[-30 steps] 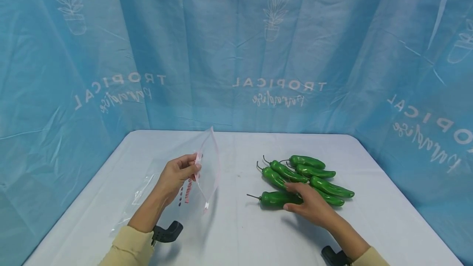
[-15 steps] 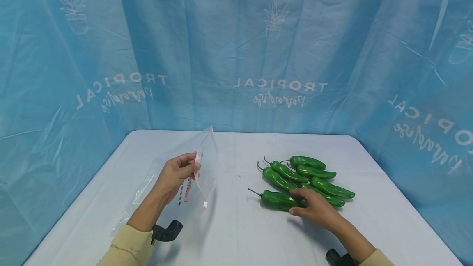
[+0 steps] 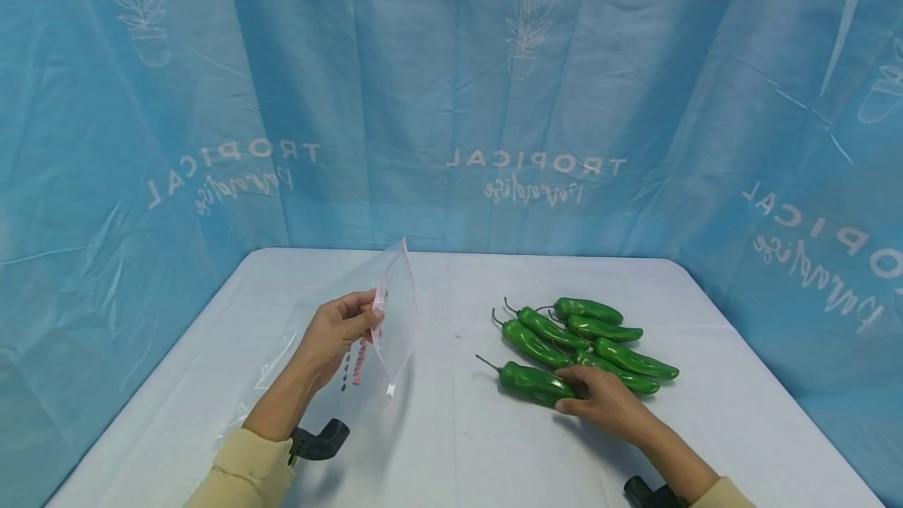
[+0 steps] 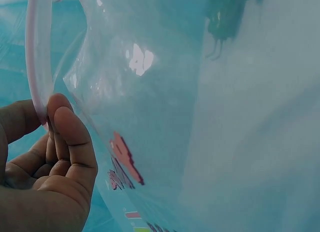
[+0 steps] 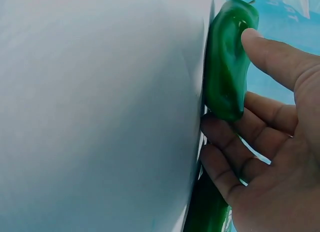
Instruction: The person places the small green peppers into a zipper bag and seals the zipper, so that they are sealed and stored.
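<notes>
My left hand [image 3: 340, 332] pinches the pink-edged mouth of a clear zip bag [image 3: 399, 312], whose opening gapes toward the right. A white slider sits at the low corner of the mouth. Thumb and fingertips on the rim show in the left wrist view, beside the bag's red print [image 4: 126, 157]. At the nearest green chili pepper [image 3: 531, 382], my right hand [image 3: 608, 404] holds the blunt end away from the stem. In the right wrist view the thumb lies on one side of this pepper [image 5: 227, 62], fingers on the other.
Several more green chili peppers [image 3: 543, 328] lie in a loose group just behind the held one. All rest on a white-covered table [image 3: 451, 445]. A blue printed curtain [image 3: 395, 100] closes off the back and both sides.
My right hand has slid slightly right and nearer me along the pepper, then closed on its end. The pepper's stem end has turned away from me. My left hand and the bag barely moved.
</notes>
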`<state>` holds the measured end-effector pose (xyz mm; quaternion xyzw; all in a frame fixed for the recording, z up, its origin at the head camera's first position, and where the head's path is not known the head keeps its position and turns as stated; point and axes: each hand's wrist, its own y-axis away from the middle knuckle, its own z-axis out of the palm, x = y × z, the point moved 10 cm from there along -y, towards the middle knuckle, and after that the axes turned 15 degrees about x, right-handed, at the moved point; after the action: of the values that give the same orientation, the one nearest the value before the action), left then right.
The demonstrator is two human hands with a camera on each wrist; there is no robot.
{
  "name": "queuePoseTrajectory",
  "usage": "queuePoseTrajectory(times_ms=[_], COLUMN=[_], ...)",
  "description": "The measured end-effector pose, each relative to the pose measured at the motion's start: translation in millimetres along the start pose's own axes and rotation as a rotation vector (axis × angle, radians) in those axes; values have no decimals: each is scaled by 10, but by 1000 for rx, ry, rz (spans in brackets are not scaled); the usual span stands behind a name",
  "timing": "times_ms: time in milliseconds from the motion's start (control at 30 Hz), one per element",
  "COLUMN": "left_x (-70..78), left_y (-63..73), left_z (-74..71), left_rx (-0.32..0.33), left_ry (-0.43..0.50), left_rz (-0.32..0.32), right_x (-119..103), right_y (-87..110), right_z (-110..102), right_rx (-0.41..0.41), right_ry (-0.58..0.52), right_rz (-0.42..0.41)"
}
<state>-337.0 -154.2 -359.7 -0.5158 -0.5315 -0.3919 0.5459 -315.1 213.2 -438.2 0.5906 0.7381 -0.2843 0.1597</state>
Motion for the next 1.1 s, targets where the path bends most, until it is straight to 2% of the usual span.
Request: queuePoseTrajectory(times_ms=[300,700,1100], left_x=[23,44,65], left_y=[0,-19,-18], left_z=[15,40,49], left_rx=[-15,-36,-40], left_ry=[0,1,-2], left_rz=[11,12,8], right_x=[40,30,53], right_y=[12,19,22], right_z=[30,55,55], right_rx=[-19,-31,-18], right_ry=[-14,-37,-35], right_rz=[24,-18,3])
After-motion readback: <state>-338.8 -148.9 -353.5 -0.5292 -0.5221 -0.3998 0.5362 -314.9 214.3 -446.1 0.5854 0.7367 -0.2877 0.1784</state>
